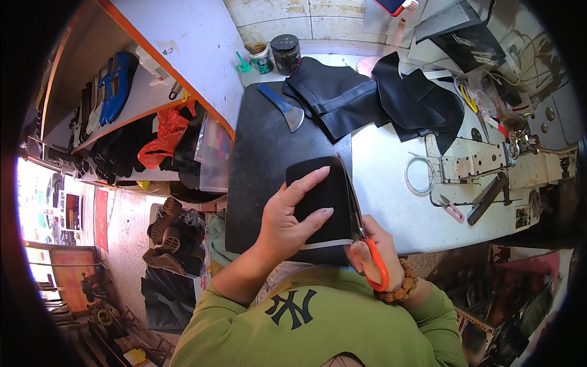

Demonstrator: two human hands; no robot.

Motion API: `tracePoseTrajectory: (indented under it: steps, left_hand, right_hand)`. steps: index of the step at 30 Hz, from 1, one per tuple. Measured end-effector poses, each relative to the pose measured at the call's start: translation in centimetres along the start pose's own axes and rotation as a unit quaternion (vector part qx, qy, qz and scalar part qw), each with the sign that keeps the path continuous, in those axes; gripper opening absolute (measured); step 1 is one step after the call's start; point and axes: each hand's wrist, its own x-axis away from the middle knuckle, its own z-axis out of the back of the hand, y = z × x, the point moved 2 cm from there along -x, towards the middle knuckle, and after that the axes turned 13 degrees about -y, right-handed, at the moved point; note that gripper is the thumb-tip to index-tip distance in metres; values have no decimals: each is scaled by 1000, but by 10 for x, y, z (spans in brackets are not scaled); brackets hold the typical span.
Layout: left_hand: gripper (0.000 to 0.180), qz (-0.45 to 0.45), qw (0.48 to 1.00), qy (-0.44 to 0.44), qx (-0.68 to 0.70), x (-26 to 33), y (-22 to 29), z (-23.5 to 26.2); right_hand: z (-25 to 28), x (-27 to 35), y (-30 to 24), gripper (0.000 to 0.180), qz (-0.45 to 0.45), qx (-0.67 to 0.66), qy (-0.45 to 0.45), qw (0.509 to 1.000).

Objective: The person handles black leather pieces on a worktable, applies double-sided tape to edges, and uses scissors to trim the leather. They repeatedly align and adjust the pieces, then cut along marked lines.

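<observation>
From where I stand, the person's left hand (286, 215) spreads over a flat black panel with rounded upper corners and a pale strip along its lower edge (340, 199). The panel sits over the near part of a large dark mat (257, 156) on the white tabletop (382, 159). Thumb and forefinger stand well apart on its face, probably to steady it and leave the right edge free. The right hand (370, 249) is closed around orange-handled metal scissors (380, 269), their blades running up beside that edge, pointing away from the body, perhaps so that the line stays in sight.

A blue-handled knife with a broad curved blade (282, 107) rests farther back on the mat, seemingly set aside within reach. Beyond it, folded black leather-like pieces (336, 92) occupy the back, which leaves room near the body.

Much is hard to make out. The left hand's remaining fingers are mostly hidden, so I cannot tell whether its grip clamps the panel from beneath. The scissors' narrow blades merge with the dark edge; whether they are parted, or have material between them, I cannot say. The right hand covers part of the handles.
</observation>
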Motion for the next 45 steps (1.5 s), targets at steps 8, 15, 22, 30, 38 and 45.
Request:
tracePoseTrajectory:
  steps: [8,15,22,30,38,45]
  left_hand:
    - [43,-17,981,-190,42,-12,1,43]
    - [44,-38,953,-299,-21,-24,7,56]
    - [46,-38,945,-324,-26,-28,13,57]
    - [48,-39,937,-347,-26,-29,15,60]
    - [48,-45,932,-357,-51,-30,17,61]
    - [48,-40,928,-367,-44,-29,17,63]
  right_hand:
    - [21,8,-7,59,-36,-40,-130,990]
    - [26,4,-16,73,-16,32,-182,983]
    - [29,7,-24,74,-57,30,-184,981]
    - [30,10,-27,67,-72,38,-183,980]
    - [28,10,-25,56,-65,46,-180,980]
    - [30,12,-24,50,-77,61,-173,980]
